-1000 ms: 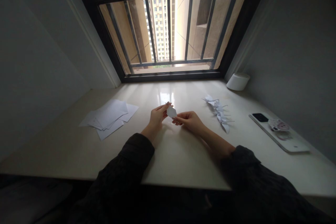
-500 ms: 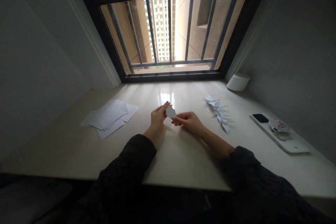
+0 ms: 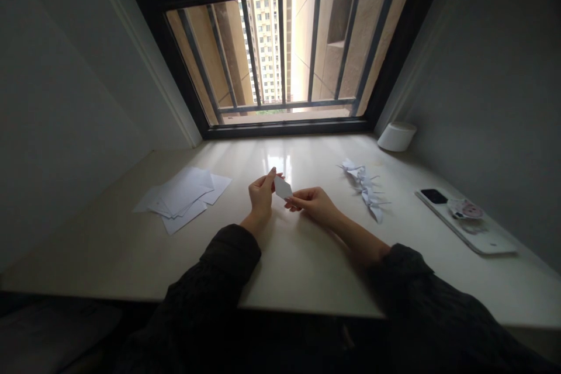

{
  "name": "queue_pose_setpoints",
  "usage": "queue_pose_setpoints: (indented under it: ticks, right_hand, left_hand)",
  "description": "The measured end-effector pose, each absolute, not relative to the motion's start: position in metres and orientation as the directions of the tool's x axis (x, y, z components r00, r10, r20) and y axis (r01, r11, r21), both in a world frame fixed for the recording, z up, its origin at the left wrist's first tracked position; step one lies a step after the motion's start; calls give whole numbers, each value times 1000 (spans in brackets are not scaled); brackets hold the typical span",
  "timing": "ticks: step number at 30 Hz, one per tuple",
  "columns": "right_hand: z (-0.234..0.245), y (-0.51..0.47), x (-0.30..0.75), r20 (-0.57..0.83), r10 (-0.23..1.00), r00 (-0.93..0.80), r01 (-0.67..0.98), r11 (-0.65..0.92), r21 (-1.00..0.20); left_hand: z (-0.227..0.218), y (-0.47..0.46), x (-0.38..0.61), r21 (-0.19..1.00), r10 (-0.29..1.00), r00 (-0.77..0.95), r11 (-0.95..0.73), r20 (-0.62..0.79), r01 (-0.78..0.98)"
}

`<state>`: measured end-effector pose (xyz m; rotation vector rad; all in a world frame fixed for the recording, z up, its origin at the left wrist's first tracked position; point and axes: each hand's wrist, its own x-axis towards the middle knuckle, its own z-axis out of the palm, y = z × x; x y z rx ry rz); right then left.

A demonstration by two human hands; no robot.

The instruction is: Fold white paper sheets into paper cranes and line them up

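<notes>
Above the sill: folded paper piece [image 3: 283,188] pinched between left hand [image 3: 261,194] and right hand [image 3: 314,201].
Probably light, creases easily; grip the edges.

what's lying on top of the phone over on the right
A small round sticker-like thing lies on the phone, beside its dark camera block. Its underside is hidden.

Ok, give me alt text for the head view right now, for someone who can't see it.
Both hands, left hand and right hand, pinch a small folded white paper above a pale table before a barred window. Loose paper sheets lie to the left; folded paper figures, a phone and a white round container lie to the right.
</notes>
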<state>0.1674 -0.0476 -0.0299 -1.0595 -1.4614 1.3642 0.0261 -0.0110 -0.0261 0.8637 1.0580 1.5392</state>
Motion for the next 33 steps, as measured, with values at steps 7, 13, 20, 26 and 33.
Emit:
queue_pose_setpoints:
  ticks: [7, 13, 20, 26, 33]
  right_hand:
    - [-30, -48, 167, 19, 954, -299, 9, 23, -1000]
    - [-29, -47, 169, 0, 954, -298, -20, -6, -1000]
    - [-30, -48, 167, -22, 955, -296, -28, -32, -999]
    - [-32, -48, 168, -47, 962, -269, -53, -64, -997]
    - [-34, -40, 177, -30, 990, -140, -152, -51, -987]
  left_hand:
    - [-25, -12, 26, 953, 967, -246, -131, 62, -274]
    - [-25, -12, 26, 953, 962, -253, -172, 107, -251]
    - [-21, -11, 28, 938, 961, -277, -95, -2, -334]
    - [-15, 0, 7, 904, 947, -310, -62, -81, -424]
    - [-21, -7, 12, 975, 995, 62, 86, -75, -207]
